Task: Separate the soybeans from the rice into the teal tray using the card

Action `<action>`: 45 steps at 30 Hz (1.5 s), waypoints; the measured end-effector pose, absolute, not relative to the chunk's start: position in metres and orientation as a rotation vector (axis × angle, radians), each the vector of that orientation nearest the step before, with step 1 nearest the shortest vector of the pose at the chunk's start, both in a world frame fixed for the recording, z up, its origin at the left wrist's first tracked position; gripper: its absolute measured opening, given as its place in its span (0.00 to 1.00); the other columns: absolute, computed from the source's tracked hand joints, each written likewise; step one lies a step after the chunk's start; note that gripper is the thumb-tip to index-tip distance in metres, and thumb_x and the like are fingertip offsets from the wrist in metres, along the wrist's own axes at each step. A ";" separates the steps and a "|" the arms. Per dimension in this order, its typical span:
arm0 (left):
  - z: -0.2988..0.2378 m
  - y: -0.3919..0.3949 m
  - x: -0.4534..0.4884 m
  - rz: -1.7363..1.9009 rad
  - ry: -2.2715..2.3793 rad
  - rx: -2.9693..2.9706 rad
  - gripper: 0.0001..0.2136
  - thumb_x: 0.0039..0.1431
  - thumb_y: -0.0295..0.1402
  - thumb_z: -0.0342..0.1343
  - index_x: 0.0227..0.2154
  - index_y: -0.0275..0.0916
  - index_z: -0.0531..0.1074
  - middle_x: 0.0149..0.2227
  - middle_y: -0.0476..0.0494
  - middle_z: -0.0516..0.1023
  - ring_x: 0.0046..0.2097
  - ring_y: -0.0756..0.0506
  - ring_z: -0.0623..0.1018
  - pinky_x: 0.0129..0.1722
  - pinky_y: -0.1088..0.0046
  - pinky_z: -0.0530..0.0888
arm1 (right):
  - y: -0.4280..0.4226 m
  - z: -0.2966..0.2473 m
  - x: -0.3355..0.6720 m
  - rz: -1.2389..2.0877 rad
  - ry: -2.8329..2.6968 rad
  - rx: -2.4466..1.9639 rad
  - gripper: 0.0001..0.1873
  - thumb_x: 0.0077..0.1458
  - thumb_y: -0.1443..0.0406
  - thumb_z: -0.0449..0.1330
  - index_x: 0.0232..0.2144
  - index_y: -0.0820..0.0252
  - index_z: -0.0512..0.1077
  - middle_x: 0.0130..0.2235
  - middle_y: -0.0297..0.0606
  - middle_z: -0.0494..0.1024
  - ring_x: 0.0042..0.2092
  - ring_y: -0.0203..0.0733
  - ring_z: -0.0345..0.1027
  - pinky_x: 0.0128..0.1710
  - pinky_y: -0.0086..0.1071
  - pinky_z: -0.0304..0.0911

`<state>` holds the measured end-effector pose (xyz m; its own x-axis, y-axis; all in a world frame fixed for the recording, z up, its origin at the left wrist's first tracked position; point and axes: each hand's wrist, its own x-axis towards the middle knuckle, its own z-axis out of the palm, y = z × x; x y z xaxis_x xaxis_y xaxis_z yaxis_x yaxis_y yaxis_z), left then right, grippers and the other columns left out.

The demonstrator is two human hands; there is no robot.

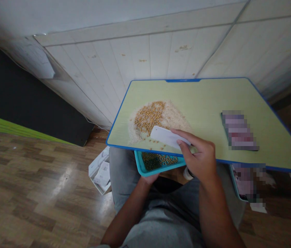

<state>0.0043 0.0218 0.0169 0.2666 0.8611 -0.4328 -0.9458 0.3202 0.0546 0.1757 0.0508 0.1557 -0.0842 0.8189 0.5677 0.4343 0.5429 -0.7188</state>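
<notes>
My right hand (199,153) pinches a thin white scraper-like plate (168,136) with rounded corners and a small hole near one corner. Its far end is beside a pile of yellow soybeans (149,117), which lies amid white rice-like grains (174,115) on the table. Under the table's near edge is a teal plastic tray (140,168) with more soybeans and a darker green patch inside. My left hand (149,179) supports that tray from below; its fingers are mostly hidden beneath it. A few loose beans lie near the edge, between plate and tray.
The light green folding table (202,100) has a blue rim and stands against a panelled wall (135,58). A blurred flat item (239,131) lies on its right. On the floor are an open white box (100,172) and, at right, a teal-edged container (235,186).
</notes>
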 end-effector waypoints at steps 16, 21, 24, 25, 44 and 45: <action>-0.002 0.020 -0.002 1.258 0.438 -0.192 0.30 0.80 0.46 0.35 0.76 0.44 0.63 0.79 0.39 0.63 0.80 0.35 0.60 0.80 0.41 0.54 | 0.065 0.158 0.163 0.633 -1.831 -0.848 0.19 0.68 0.69 0.60 0.53 0.47 0.86 0.50 0.33 0.90 0.50 0.43 0.88 0.52 0.36 0.83; -0.009 0.018 -0.005 1.241 0.483 -0.132 0.29 0.82 0.41 0.31 0.74 0.44 0.67 0.77 0.43 0.67 0.80 0.40 0.61 0.81 0.48 0.50 | 0.063 0.157 0.163 0.690 -1.849 -0.802 0.18 0.68 0.69 0.61 0.52 0.46 0.86 0.49 0.32 0.91 0.47 0.41 0.88 0.48 0.33 0.83; -0.008 0.018 -0.006 1.226 0.470 -0.104 0.29 0.82 0.43 0.31 0.73 0.45 0.69 0.75 0.44 0.70 0.79 0.39 0.63 0.81 0.48 0.51 | 0.061 0.158 0.164 0.668 -1.798 -0.813 0.18 0.68 0.69 0.62 0.52 0.47 0.86 0.49 0.32 0.91 0.47 0.42 0.88 0.49 0.34 0.83; -0.007 0.018 -0.006 1.232 0.464 -0.101 0.29 0.82 0.44 0.31 0.72 0.46 0.70 0.75 0.44 0.71 0.78 0.39 0.64 0.80 0.48 0.53 | 0.061 0.158 0.164 0.655 -1.785 -0.825 0.17 0.68 0.69 0.62 0.52 0.47 0.86 0.49 0.32 0.90 0.48 0.42 0.88 0.50 0.35 0.83; -0.012 0.020 -0.015 1.268 0.468 -0.098 0.28 0.81 0.38 0.31 0.72 0.46 0.70 0.76 0.44 0.68 0.79 0.41 0.63 0.80 0.48 0.52 | 0.055 0.158 0.160 0.636 -1.814 -0.848 0.20 0.68 0.70 0.60 0.54 0.46 0.86 0.51 0.33 0.90 0.49 0.43 0.88 0.51 0.35 0.83; -0.015 0.020 -0.017 1.276 0.460 -0.089 0.28 0.81 0.38 0.31 0.72 0.46 0.70 0.76 0.44 0.68 0.79 0.41 0.63 0.80 0.48 0.54 | 0.056 0.158 0.158 0.631 -1.816 -0.831 0.20 0.69 0.70 0.60 0.54 0.47 0.85 0.51 0.34 0.90 0.50 0.42 0.88 0.52 0.35 0.83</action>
